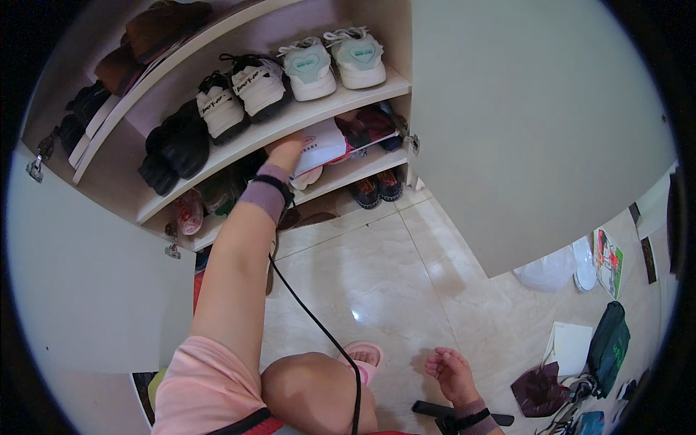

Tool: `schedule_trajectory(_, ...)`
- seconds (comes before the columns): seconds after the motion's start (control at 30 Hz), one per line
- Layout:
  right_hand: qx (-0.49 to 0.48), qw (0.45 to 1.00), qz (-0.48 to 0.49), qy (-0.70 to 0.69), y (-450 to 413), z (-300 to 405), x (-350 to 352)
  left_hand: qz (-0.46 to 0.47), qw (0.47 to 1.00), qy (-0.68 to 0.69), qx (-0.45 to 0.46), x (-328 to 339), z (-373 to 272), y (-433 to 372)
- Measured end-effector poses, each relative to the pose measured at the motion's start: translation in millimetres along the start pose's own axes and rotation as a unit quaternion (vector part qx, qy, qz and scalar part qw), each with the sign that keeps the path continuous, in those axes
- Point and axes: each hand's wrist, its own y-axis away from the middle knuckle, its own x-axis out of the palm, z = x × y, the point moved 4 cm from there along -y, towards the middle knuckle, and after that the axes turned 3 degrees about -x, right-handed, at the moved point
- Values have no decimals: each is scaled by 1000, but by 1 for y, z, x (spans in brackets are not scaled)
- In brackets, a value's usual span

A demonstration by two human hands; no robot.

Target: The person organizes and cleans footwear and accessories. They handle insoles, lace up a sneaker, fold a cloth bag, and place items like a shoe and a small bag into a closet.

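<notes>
My left hand reaches under a shelf board into the lower compartment of a shoe cabinet. It touches the left end of a flat white package with red edging and printed writing; the shelf board hides the fingers, so the grip is unclear. Beneath the package sits a pale slipper, and a dark red patterned item is at its right end. My right hand hovers over the tiled floor at lower right, fingers loosely bent and holding nothing. Below it lies a black bar-shaped object.
Shoes stand on the board above, including white-and-mint sneakers and black shoes. Cabinet doors hang open at right and left. A black cable runs down past my knee. Bags and papers lie around a dark green pouch.
</notes>
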Motion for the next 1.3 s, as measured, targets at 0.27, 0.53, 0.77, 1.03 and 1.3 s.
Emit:
schedule_trajectory(0.27, -2, 1000, 8, -14, 1, 7, -2, -174, 944, -213, 181, 23, -79, 129)
schedule_trajectory(0.53, 3, 1000, -17, -6, -1, -4, -8, -82, 988, -110, 70, 21, -93, 60)
schedule_trajectory(0.77, -19, 998, -53, 13, -8, 15, -15, -219, 930, -86, 283, 63, -124, 133)
schedule_trajectory(1.03, -207, 931, -248, 168, -55, 106, -85, 233, 870, 139, 412, 164, -85, 353)
schedule_trajectory(1.3, -485, 501, -425, 578, -66, 252, -137, 455, 767, 194, 408, 157, -110, 408)
